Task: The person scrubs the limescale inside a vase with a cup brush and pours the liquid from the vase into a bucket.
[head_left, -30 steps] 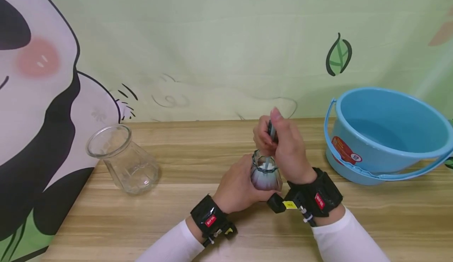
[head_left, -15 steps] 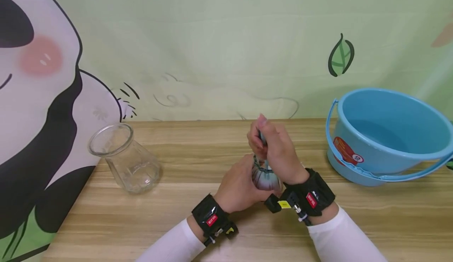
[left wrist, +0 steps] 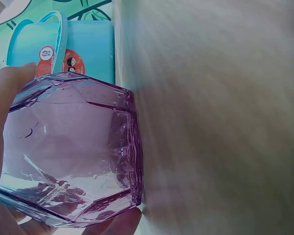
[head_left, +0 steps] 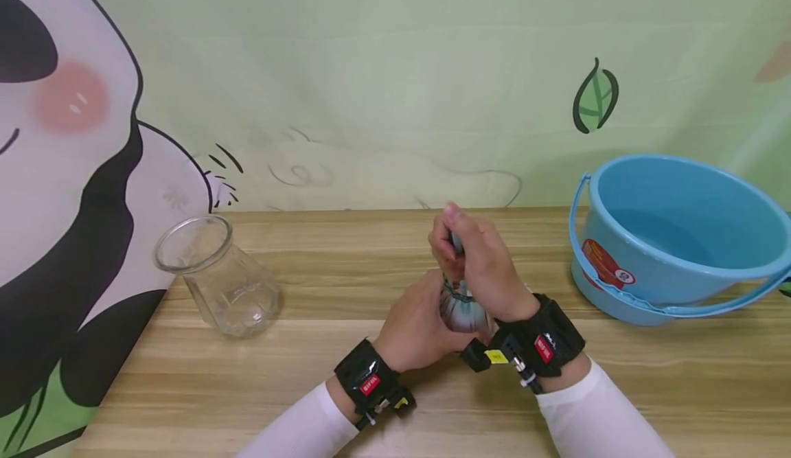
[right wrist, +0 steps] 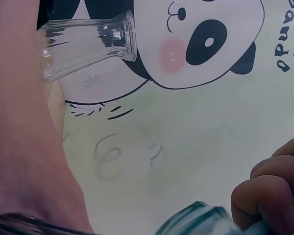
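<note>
Behind the wooden table (head_left: 296, 403) hangs a pale green backdrop (head_left: 383, 66) printed with a big cartoon panda (head_left: 68, 190) at its left side and a small leaf (head_left: 594, 97) toward the right. Right of the table's middle, close to the backdrop, stands a blue plastic bucket (head_left: 673, 238) with a red label on its wall and its handle lying down along the front. Left of the middle, near the panda, a clear glass jar (head_left: 218, 278) rests on the tabletop, empty, its open mouth tilted up and away from the bucket. Between that jar and the bucket, near the front of the table, a smaller faceted glass jar (head_left: 462, 310) with a purple tint sits in the person's grasp; the left wrist view shows its angular walls (left wrist: 71, 156) pressed against the palm. Wrapped around this small jar from the side away from the bucket, the left hand (head_left: 415, 324) has fingers and thumb curled about the body. Directly above the small jar's mouth, the right hand (head_left: 478, 266) is closed in a fist around a slim grey-blue handle (head_left: 456, 242) that points down into the opening; what is at the handle's lower end cannot be made out. Both wrists carry black strapped camera units, with white sleeves behind them.
</note>
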The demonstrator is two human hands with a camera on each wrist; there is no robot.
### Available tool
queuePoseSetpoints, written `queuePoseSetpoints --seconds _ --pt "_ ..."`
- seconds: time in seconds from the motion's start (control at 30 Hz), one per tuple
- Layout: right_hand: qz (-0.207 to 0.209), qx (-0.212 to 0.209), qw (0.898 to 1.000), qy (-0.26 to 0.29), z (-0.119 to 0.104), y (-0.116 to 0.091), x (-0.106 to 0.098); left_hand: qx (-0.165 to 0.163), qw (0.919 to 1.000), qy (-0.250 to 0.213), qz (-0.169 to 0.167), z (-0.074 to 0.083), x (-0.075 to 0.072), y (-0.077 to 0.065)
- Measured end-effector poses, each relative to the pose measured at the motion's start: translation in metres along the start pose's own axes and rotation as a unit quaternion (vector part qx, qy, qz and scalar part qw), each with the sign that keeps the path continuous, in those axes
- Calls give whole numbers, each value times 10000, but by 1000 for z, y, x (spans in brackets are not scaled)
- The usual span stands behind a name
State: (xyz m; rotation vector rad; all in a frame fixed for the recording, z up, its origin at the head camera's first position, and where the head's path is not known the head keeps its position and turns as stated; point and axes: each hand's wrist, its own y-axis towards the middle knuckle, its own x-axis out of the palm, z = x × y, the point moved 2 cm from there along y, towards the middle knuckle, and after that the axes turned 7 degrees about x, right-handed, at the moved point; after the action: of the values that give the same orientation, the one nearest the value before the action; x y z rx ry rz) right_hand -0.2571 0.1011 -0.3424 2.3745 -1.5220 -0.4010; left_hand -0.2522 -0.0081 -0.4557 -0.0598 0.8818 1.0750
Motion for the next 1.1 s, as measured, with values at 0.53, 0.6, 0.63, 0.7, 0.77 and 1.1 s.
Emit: queuePoseSetpoints --seconds 0.53,0.6,0.63,0.7,0.77,1.1 --pt "346 -693 9970 67 -14 -5 -3 111 9999 0 116 1 0 1" --pt "389 -832 9957 137 -17 -6 -3 94 9998 -79 129 1 1 1" --pt "400 -902 9950 163 -18 -6 -2 76 9998 -95 135 0 1 1" --pt "396 -1012 9939 168 -20 -7 -1 73 9998 -121 144 0 1 2" --pt "368 -1096 9932 115 -21 -7 -1 84 9998 -127 148 1 1 2" --pt "245 -762 9965 -250 -6 -3 -1 166 9997 122 95 -1 0 1"
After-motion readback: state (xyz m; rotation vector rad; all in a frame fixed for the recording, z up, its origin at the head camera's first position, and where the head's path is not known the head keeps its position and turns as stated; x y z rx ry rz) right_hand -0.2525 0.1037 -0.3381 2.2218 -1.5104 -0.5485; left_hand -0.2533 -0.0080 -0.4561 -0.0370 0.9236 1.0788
